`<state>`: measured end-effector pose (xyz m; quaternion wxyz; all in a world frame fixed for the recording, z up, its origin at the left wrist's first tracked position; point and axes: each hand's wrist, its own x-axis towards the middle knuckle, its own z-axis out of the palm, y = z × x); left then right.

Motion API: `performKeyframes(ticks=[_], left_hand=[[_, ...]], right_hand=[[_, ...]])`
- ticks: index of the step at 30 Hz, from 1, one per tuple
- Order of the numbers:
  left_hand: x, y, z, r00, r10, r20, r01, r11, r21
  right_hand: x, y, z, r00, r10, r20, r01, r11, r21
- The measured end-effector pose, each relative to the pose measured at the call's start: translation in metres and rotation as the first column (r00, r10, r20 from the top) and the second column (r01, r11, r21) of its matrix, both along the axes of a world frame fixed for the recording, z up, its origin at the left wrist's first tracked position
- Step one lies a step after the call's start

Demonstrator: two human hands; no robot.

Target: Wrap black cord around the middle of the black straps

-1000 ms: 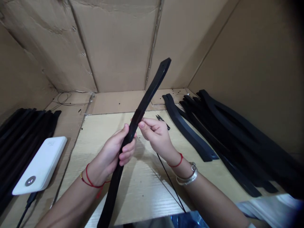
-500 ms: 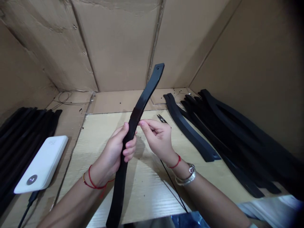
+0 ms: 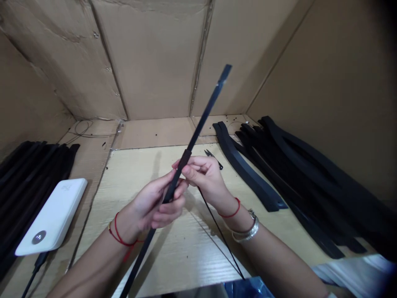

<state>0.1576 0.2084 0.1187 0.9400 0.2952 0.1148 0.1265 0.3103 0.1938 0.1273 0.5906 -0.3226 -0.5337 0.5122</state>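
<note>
A long black curved strip (image 3: 205, 117) is turned edge-on and slants up and away from me over the table. My left hand (image 3: 158, 203) is closed around it below its middle. Just above that grip, a wrapped dark band (image 3: 185, 156) encircles the strip. My right hand (image 3: 204, 176) is closed in a pinch at the band's lower end, its fingertips against the strip. A thin black cord (image 3: 218, 225) runs from these fingers down to the table's front edge. The fingertips partly hide where cord and band meet.
Small black thread snips (image 3: 214, 159) lie beyond my right hand. Black strips (image 3: 248, 169) are piled at right, and more dark strips (image 3: 37, 165) at left under a white power bank (image 3: 52, 217) with a cable. Cardboard walls (image 3: 155, 58) enclose the table; blue plastic (image 3: 248, 287) sits at the front edge.
The strip has been rotated from its broad face to its narrow edge, its far end moving up and right. My right hand has come closer to my left.
</note>
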Motion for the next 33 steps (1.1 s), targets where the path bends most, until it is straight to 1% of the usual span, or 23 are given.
performKeyframes(ticks=[1,2,3,5,6,7,9,10,11,16,19,22,24,26,30,33], left_hand=[[0.002,-0.001,0.0,0.996,0.054,-0.072,-0.051,0.998,0.038],[0.005,-0.003,0.001,0.98,0.133,-0.145,-0.121,0.989,0.086],[0.007,-0.004,0.001,0.953,0.218,-0.209,-0.191,0.971,0.142],[0.01,-0.005,0.002,0.882,0.378,-0.281,-0.303,0.912,0.275],[0.01,-0.004,0.002,0.85,0.433,-0.3,-0.325,0.879,0.349],[0.009,-0.004,0.002,0.826,0.469,-0.313,-0.323,0.849,0.419],[0.007,-0.001,0.003,0.802,0.501,-0.325,-0.29,0.803,0.521],[0.006,0.0,0.003,0.802,0.499,-0.327,-0.277,0.796,0.538],[0.004,0.001,0.004,0.81,0.486,-0.327,-0.266,0.803,0.534],[-0.002,0.002,0.01,0.87,0.399,-0.29,-0.255,0.867,0.428],[-0.003,0.003,0.012,0.898,0.348,-0.27,-0.24,0.901,0.361],[-0.004,0.005,0.011,0.925,0.276,-0.262,-0.201,0.939,0.279],[-0.005,0.006,0.01,0.934,0.245,-0.262,-0.178,0.95,0.255],[-0.005,0.006,0.009,0.931,0.25,-0.267,-0.17,0.942,0.29],[-0.003,0.004,0.008,0.892,0.316,-0.322,-0.172,0.898,0.405],[-0.002,0.003,0.009,0.881,0.326,-0.342,-0.174,0.896,0.408]], right_hand=[[-0.001,0.001,0.0,0.999,-0.043,-0.001,0.042,0.999,-0.018],[-0.002,0.002,0.0,0.997,-0.082,0.002,0.082,0.996,-0.037],[-0.002,0.003,-0.001,0.993,-0.116,0.011,0.116,0.992,-0.049],[-0.003,0.006,-0.002,0.987,-0.155,0.042,0.157,0.986,-0.049],[-0.002,0.008,-0.003,0.986,-0.155,0.066,0.158,0.986,-0.044],[-0.002,0.009,-0.003,0.986,-0.14,0.092,0.145,0.989,-0.043],[0.001,0.01,-0.003,0.987,-0.089,0.135,0.098,0.993,-0.063],[0.003,0.01,-0.002,0.987,-0.058,0.149,0.071,0.994,-0.083],[0.006,0.011,-0.001,0.988,-0.028,0.154,0.044,0.994,-0.102],[0.018,0.015,0.0,0.98,0.169,0.103,-0.157,0.98,-0.121],[0.022,0.017,0.0,0.969,0.233,0.085,-0.223,0.968,-0.115],[0.024,0.017,0.0,0.963,0.254,0.093,-0.245,0.964,-0.103],[0.024,0.016,0.0,0.96,0.266,0.089,-0.257,0.961,-0.101],[0.022,0.016,-0.001,0.959,0.267,0.097,-0.258,0.962,-0.09],[0.018,0.014,-0.002,0.962,0.211,0.173,-0.205,0.977,-0.049],[0.018,0.013,-0.001,0.961,0.197,0.196,-0.192,0.98,-0.042]])
